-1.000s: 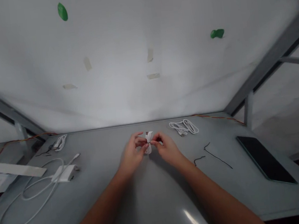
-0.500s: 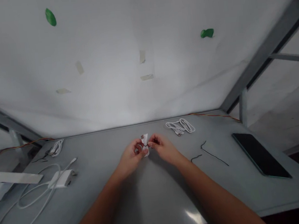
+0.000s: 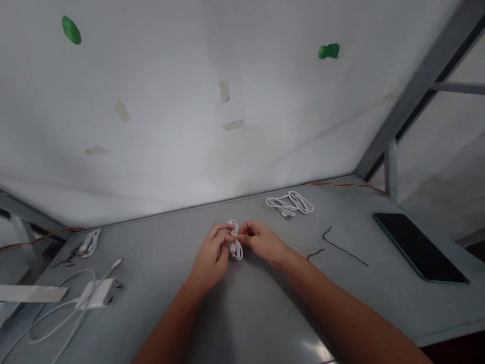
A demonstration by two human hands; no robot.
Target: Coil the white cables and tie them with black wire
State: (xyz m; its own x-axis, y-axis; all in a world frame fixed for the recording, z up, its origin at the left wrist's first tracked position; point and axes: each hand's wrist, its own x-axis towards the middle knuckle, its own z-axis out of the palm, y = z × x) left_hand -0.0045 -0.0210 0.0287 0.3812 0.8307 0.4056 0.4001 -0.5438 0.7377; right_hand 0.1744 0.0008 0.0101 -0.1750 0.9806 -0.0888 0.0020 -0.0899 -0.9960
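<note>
A folded bundle of white USB cable (image 3: 237, 252) stands between my hands above the grey table, its loops fanning out above and below a narrow waist. A metal plug shows at its lower end. My left hand (image 3: 212, 256) is closed on the bundle from the left, fingertips at its middle. From the right, my right hand (image 3: 264, 243) pinches at the waist, where a black twist tie goes round the cable; the fingers mostly hide the tie.
Behind lies another white cable (image 3: 291, 203); a further cable (image 3: 89, 243) is at back left. Loose black twist ties (image 3: 347, 250) and a dark tablet (image 3: 420, 246) lie right. A white charger (image 3: 93, 293) with its long cord is left, near a white strip (image 3: 21, 292).
The cable bundle has been turned over: its plug was at the top and is now at the bottom. My left fingers have shifted up to its middle. The view has moved slightly.
</note>
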